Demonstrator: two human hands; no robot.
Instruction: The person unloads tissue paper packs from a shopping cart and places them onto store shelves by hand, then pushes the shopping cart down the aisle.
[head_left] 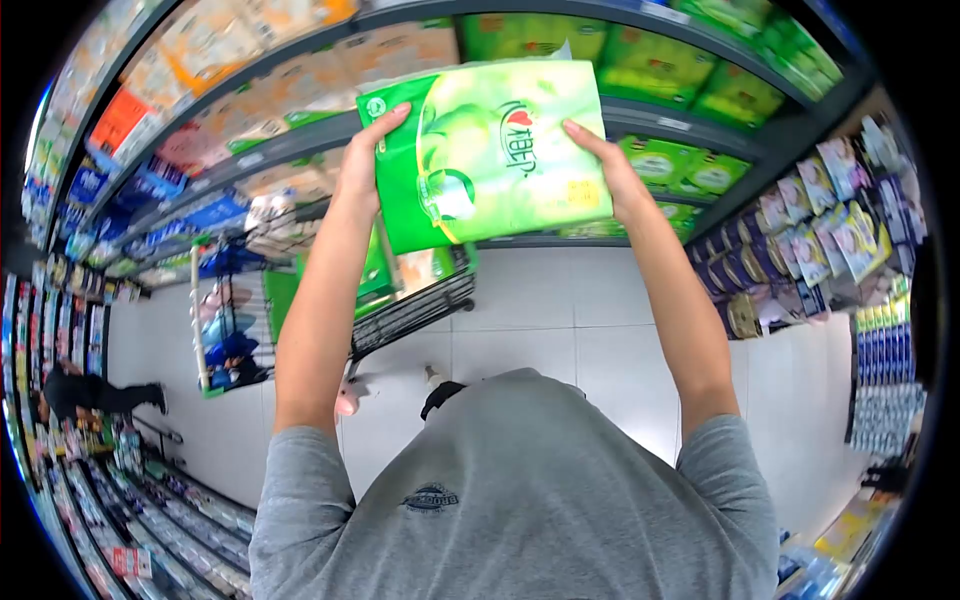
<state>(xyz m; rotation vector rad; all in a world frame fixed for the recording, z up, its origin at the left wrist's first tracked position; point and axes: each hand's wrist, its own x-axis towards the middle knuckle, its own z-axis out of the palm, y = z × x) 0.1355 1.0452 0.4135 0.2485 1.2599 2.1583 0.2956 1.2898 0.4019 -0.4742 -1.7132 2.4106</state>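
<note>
"So, what is the left hand [368, 150] doing?"

"It is clamped on a green packet [490, 175], at the edge on its own side, with the thumb laid on the printed front near the upper corner. The other fingers are mostly hidden behind."

"And the right hand [608, 170]?"

"Gripping the opposite edge, its thumb on the front too. The two hands are well apart, with the packet spanning the gap between them."

"Where is the packet, then?"

"Held up off the floor [520, 290], out in front of the grey shirt [530, 470], with the shelves [680, 128] behind it. Its front shows dark lettering and a red heart."

"What is near it?"

"A shopping cart [415, 322], partly covered by the packet and the left arm [325, 310]. It carries green things [378, 272], and blue ones [234, 350] close to the handle [198, 320], too blurred to name."

"And on the shelves?"

"Green packs [655, 70] to the right, peach-coloured packs [390, 52] to the left, and orange packs [225, 40] farther left."

"Farther out?"

"A rack [750, 262] of purple packs on the right, and at the far left a person [85, 393] in dark clothes."
</note>
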